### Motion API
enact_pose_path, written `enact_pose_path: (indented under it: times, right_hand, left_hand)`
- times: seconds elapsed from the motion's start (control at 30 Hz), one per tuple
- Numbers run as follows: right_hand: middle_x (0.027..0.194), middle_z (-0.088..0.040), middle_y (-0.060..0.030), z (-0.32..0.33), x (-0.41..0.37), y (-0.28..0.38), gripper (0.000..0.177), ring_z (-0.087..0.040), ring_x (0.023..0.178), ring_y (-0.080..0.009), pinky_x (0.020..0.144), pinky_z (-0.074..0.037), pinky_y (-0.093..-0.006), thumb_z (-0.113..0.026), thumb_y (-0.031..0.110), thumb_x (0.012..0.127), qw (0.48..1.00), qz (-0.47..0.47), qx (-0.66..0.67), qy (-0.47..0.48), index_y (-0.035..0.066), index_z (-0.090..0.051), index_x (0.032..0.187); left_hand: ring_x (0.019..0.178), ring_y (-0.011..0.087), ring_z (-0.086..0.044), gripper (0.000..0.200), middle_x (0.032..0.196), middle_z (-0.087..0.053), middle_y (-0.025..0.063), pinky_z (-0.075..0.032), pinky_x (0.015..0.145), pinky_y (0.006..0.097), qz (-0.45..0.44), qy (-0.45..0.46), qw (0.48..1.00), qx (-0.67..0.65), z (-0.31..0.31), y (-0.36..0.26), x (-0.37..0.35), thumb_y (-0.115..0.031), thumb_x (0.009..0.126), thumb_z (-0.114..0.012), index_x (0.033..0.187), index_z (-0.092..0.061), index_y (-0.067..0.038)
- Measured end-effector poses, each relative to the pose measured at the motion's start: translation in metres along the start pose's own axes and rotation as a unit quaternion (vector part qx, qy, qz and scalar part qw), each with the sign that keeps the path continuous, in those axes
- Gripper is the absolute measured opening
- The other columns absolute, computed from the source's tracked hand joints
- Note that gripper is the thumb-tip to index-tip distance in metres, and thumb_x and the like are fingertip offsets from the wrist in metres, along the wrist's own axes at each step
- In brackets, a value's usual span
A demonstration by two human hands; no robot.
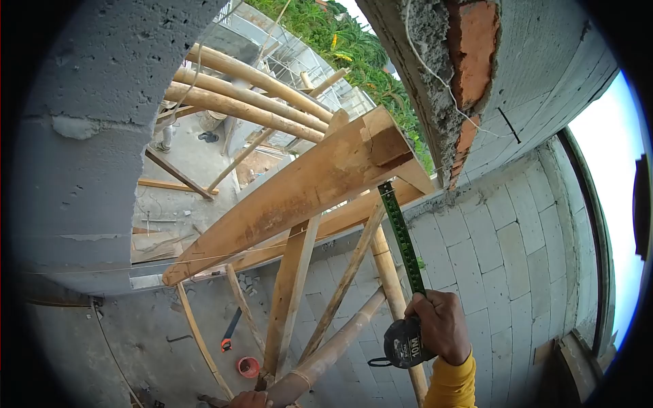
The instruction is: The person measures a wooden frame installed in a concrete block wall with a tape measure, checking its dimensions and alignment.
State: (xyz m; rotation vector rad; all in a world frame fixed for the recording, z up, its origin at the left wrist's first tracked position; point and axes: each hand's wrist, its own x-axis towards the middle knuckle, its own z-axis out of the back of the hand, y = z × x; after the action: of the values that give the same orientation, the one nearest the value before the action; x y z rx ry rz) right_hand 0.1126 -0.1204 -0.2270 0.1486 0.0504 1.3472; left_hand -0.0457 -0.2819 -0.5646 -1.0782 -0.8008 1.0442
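- While the right hand [441, 325] clamps closed fingers on the tape measure [406, 343], its blade [401, 234] runs up to the wooden beam [299, 197].
- Left hand [249, 400], far below the beam: grip unclear.

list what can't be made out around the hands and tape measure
Head view, left hand: cut off by the bottom edge, grip unclear.
Head view, tape measure: case partly covered by the right hand; markings too small to read.
Head view, tape tip at the wooden beam: contact too small to tell.
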Motion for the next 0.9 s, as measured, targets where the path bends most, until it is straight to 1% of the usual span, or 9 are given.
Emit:
enact_pose_path:
  times: [0.07,0.17,0.27,0.47,0.57,0.67,0.77,0.9]
  right_hand:
    - [0.062,-0.060,-0.0154,-0.004,0.000,0.002,0.027,-0.053,0.050,-0.0215,0.054,-0.045,-0.0337,-0.055,0.010,0.094,1.000,-0.021,-0.001,-0.011,-0.006,-0.066,0.075]
    - [0.063,-0.061,-0.0151,-0.005,-0.001,0.007,0.029,-0.054,0.050,-0.0198,0.054,-0.045,-0.0325,-0.055,0.012,0.094,1.000,-0.017,-0.007,-0.007,-0.006,-0.067,0.075]
    - [0.063,-0.062,-0.0145,-0.008,-0.001,0.014,0.029,-0.056,0.051,-0.0186,0.054,-0.045,-0.0318,-0.055,0.013,0.094,0.999,-0.042,0.016,-0.013,-0.006,-0.067,0.075]
    - [0.063,-0.062,-0.0132,-0.014,0.000,0.018,0.027,-0.056,0.052,-0.0170,0.053,-0.046,-0.0315,-0.054,0.011,0.093,0.998,-0.060,0.010,-0.011,-0.005,-0.067,0.076]
    - [0.063,-0.062,-0.0129,-0.020,-0.001,0.015,0.025,-0.057,0.052,-0.0164,0.053,-0.046,-0.0311,-0.052,0.008,0.091,0.999,-0.040,0.016,-0.025,-0.005,-0.067,0.076]
    - [0.063,-0.062,-0.0131,-0.023,-0.001,0.014,0.023,-0.057,0.052,-0.0161,0.052,-0.046,-0.0308,-0.052,0.005,0.089,1.000,-0.004,-0.009,-0.022,-0.005,-0.067,0.076]
    - [0.062,-0.062,-0.0131,-0.024,-0.001,0.015,0.022,-0.057,0.051,-0.0161,0.052,-0.047,-0.0306,-0.052,0.004,0.088,0.999,0.013,-0.032,-0.019,-0.006,-0.066,0.075]
    - [0.062,-0.063,-0.0132,-0.024,-0.002,0.020,0.021,-0.058,0.051,-0.0163,0.051,-0.047,-0.0301,-0.052,0.004,0.088,0.999,-0.015,-0.019,-0.025,-0.006,-0.066,0.075]
  left_hand:
    - [0.087,0.0390,-0.060,0.019,0.092,-0.063,0.0190,-0.050,0.077,0.0478,0.003,-0.001,1.000,-0.003,0.001,0.001,0.000,-0.016,0.089,-0.063,0.101,-0.063,-0.002]
    - [0.088,0.0385,-0.060,0.019,0.092,-0.063,0.0186,-0.050,0.078,0.0474,0.015,-0.007,1.000,-0.001,0.004,-0.003,0.000,-0.016,0.088,-0.063,0.101,-0.063,-0.002]
    - [0.088,0.0382,-0.060,0.019,0.092,-0.063,0.0181,-0.049,0.078,0.0471,0.022,-0.011,1.000,-0.008,0.006,-0.006,0.002,-0.016,0.088,-0.063,0.100,-0.063,-0.002]
    - [0.088,0.0374,-0.059,0.015,0.092,-0.062,0.0172,-0.049,0.078,0.0471,0.021,-0.022,0.999,-0.020,0.005,-0.002,0.000,-0.016,0.088,-0.062,0.094,-0.062,-0.003]
    - [0.088,0.0372,-0.059,0.013,0.092,-0.062,0.0167,-0.048,0.077,0.0474,0.027,-0.016,0.999,-0.027,0.005,-0.001,0.000,-0.017,0.088,-0.062,0.091,-0.061,-0.004]
    - [0.089,0.0372,-0.058,0.013,0.092,-0.061,0.0166,-0.048,0.078,0.0478,0.032,-0.014,0.999,-0.035,0.005,-0.001,0.000,-0.017,0.087,-0.062,0.090,-0.060,-0.004]
    - [0.089,0.0374,-0.058,0.014,0.092,-0.061,0.0168,-0.047,0.078,0.0480,0.036,-0.008,0.999,-0.040,0.008,-0.002,0.001,-0.018,0.087,-0.062,0.091,-0.060,-0.004]
    - [0.091,0.0378,-0.058,0.014,0.094,-0.061,0.0171,-0.047,0.079,0.0484,0.036,-0.007,0.999,-0.037,0.006,0.000,-0.001,-0.018,0.087,-0.062,0.092,-0.060,-0.004]
